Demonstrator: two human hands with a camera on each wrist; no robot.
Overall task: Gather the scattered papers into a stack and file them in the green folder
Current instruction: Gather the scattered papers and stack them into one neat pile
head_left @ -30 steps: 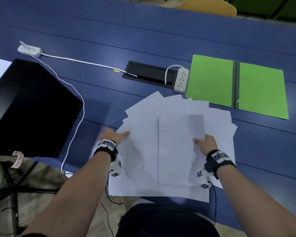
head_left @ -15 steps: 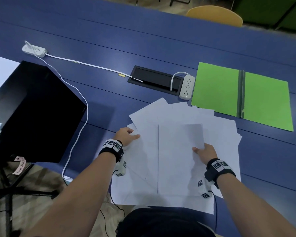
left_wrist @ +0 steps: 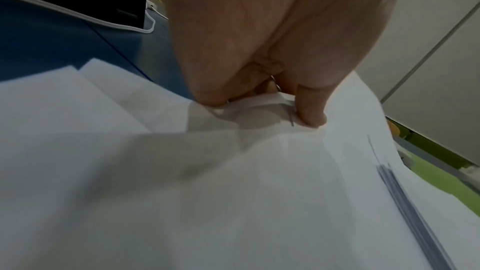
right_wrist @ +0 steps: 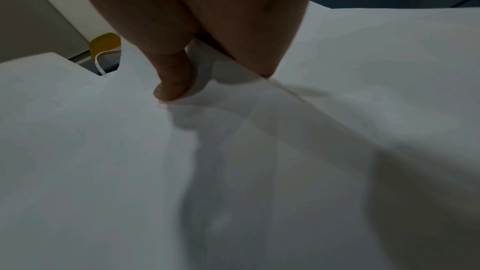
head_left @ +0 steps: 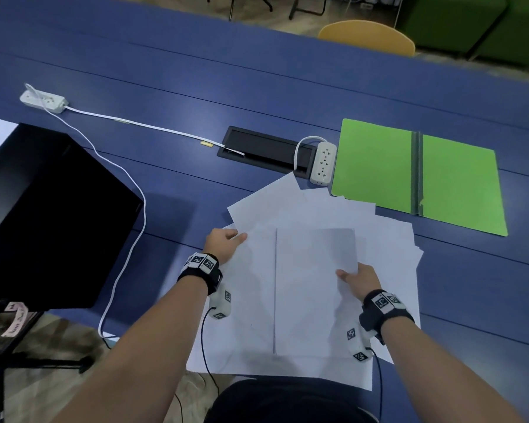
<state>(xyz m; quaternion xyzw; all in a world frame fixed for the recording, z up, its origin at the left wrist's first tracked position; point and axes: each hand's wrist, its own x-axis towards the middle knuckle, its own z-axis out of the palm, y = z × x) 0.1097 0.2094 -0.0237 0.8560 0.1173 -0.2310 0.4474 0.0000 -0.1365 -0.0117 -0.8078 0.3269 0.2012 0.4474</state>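
Note:
Several white papers [head_left: 318, 215] lie fanned out on the blue table [head_left: 196, 71] near its front edge. My right hand [head_left: 356, 277] pinches the right edge of a squared-up stack [head_left: 306, 288] on top of them, thumb [right_wrist: 171, 81] above the sheets [right_wrist: 259, 171]. My left hand [head_left: 226, 242] pinches the left edge of a loose sheet [head_left: 251, 270]; its thumb [left_wrist: 310, 106] presses the top and its fingers go under the paper [left_wrist: 207, 182]. The green folder [head_left: 419, 175] lies open and flat at the back right, beyond the papers.
A large black box [head_left: 49, 215] stands at the left. A white power strip [head_left: 322, 163] and a black cable hatch [head_left: 263, 152] sit behind the papers; a second strip [head_left: 43, 100] with a long white cable [head_left: 129, 239] lies at the far left. A yellow chair [head_left: 367, 36] is across the table.
My left hand has slid right from the table onto the left side of the papers and taken hold of a sheet's edge. The right hand keeps its grip on the stack.

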